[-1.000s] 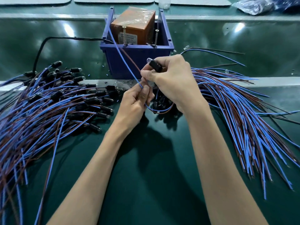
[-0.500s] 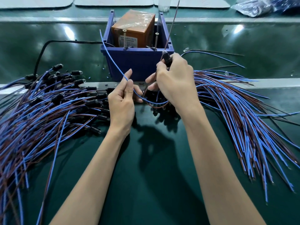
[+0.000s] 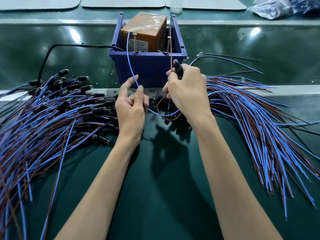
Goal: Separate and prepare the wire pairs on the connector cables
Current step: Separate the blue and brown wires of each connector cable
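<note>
The right hand [image 3: 187, 91] is curled round a black cylindrical connector with a clear tip [image 3: 178, 69], held just in front of the blue plastic bin [image 3: 149, 70]. The connector's long axis stands nearly upright, tip pointing up and away from the person. Its thin brown wire [image 3: 171, 49] rises beside that tip towards the bin's rim, after looping low under the hand. Its thin blue wire [image 3: 129, 63] sweeps out of the same low loop, runs left past the left hand [image 3: 131, 110], then curves upward, ending in front of the orange-brown wrapped box [image 3: 147, 30]. The left hand is half open, with the blue wire passing between its parted thumb and forefinger. Heaps of blue-and-brown connector cables [image 3: 52, 118] lie on the dark green table [image 3: 164, 179] on both sides.
</note>
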